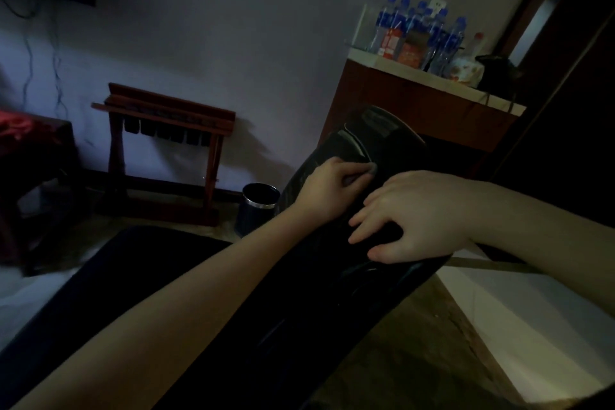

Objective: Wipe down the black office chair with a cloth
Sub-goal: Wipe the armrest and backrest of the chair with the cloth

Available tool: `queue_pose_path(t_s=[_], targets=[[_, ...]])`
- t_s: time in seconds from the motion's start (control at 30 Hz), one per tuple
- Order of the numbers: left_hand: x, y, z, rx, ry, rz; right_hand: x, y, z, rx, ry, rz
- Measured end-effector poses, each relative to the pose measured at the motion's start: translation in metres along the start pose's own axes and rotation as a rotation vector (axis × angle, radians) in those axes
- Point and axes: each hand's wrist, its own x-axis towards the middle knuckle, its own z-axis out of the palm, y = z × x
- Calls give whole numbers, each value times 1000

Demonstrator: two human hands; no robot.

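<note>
Left hand (332, 185) grips cloth (372, 170) against chair (382, 136); right hand (419, 220), fingers spread, braces it. Risk: chair may swing away if bracing eases.

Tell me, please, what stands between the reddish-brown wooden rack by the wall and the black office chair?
A dark cylindrical waste bin with a shiny band stands there, between the wooden rack and the black office chair; the head view shows it.
</note>
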Motion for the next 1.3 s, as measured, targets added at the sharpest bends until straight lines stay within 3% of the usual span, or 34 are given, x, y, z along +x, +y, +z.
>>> queue_pose_path(t_s=[0.23, 0.43, 0.63, 0.83, 0.97, 1.3], targets=[[37, -6, -4, 249, -82, 123, 0, 1, 0, 13, 12, -15], [91, -29, 8, 360, -166, -36, 0, 4, -1, 41, 36, -9], [90, -29, 7, 282, -207, -107, -2, 0, -4, 64, 8, -1], [33, -13, -11, 18, -200, 92, 0, 1, -1, 45, 8, -1], [-3, 5, -25, 47, -232, 147, 2, 1, 1, 50, 36, 1], [29, -4, 14, -13, 33, -88, 0, 3, -1, 95, 46, -1]])
